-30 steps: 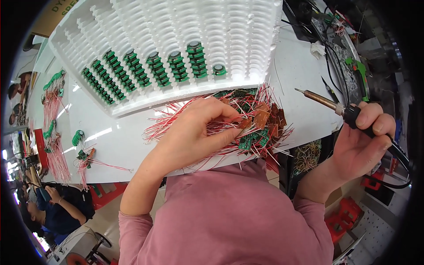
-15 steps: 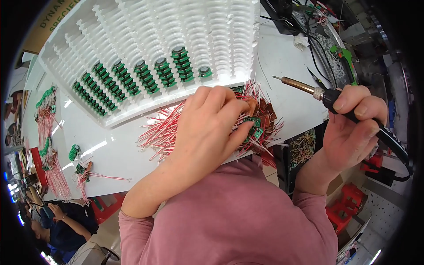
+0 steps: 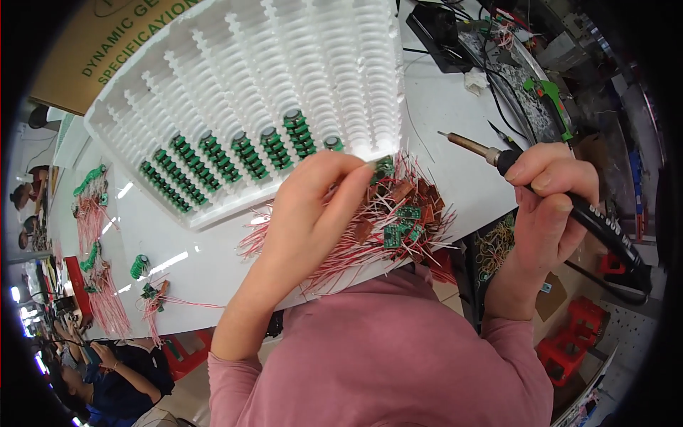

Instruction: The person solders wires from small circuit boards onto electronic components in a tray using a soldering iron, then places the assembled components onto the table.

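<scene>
Wired boards (image 3: 393, 235): lying heaped on the bench (image 3: 455, 114) by its near edge, showing green faces among brown boards (image 3: 403, 191), overlapping at odd angles.
Red and white wires (image 3: 341, 263): spreading from the heap leftward and toward the near edge, passing partly beneath the left hand.
Left hand (image 3: 313, 203): hanging over the wires, holding thumb and forefinger close together beside a green board (image 3: 385, 168) at the tray's near right corner; cannot tell whether gripping it.
Right hand (image 3: 551, 192): closing around the black handle of the soldering iron, gripping right of the heap.
Soldering iron (image 3: 475, 147): pointing its metal tip leftward over the bench, standing apart from the boards.
White tray (image 3: 341, 64): resting just beyond the heap, carrying rows of green ringed parts (image 3: 249, 158) toward its near edge.
Wired bundles (image 3: 90, 183): lying toward the bench's left end, trailing red and white wires.
Small green roll (image 3: 140, 266): lying between those bundles and the tray.
Crumpled white tissue (image 3: 476, 81): sitting right of the tray, near a black holder (image 3: 437, 35).
Green tool (image 3: 551, 92): lying toward the bench's right edge.
Cardboard box (image 3: 64, 71): standing beyond the tray's far left corner.
Co-worker (image 3: 117, 377): sitting past the bench's left end, wearing a dark top.
</scene>
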The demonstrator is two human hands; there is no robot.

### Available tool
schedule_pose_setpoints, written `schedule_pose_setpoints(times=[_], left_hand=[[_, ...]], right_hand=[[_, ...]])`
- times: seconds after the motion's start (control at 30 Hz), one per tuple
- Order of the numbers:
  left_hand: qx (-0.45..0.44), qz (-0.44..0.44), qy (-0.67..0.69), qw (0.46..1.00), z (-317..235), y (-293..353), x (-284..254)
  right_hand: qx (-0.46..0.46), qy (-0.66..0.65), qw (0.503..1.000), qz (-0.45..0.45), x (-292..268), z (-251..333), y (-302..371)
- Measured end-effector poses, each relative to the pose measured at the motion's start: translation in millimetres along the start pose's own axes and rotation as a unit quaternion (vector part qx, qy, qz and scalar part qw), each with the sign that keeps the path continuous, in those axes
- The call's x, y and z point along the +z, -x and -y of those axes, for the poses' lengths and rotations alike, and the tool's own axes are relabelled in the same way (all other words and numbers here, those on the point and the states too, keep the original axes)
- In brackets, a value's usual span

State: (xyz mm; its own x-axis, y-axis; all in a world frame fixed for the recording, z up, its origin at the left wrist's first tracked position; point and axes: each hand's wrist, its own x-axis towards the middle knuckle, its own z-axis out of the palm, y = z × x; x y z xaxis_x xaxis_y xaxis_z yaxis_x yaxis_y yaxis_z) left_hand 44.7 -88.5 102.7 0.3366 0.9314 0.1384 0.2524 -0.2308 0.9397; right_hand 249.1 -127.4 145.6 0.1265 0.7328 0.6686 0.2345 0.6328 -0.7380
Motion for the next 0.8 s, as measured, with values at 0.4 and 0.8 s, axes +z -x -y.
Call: schedule_pose_setpoints(times=[0.4, 0.8], left_hand=[[-0.122, 0.086, 0.327, 0.933, -65.9, 18.4, -13.9], [0.14, 0.087, 0.066, 0.984, -52.6, 12.2, -10.3]], right_hand=[[-0.048, 0.1, 0.975, 0.193, 12.2, 16.9, -22.9], [0.069, 0.112, 0.962, 0.238, 11.9, 23.8, -15.6]])
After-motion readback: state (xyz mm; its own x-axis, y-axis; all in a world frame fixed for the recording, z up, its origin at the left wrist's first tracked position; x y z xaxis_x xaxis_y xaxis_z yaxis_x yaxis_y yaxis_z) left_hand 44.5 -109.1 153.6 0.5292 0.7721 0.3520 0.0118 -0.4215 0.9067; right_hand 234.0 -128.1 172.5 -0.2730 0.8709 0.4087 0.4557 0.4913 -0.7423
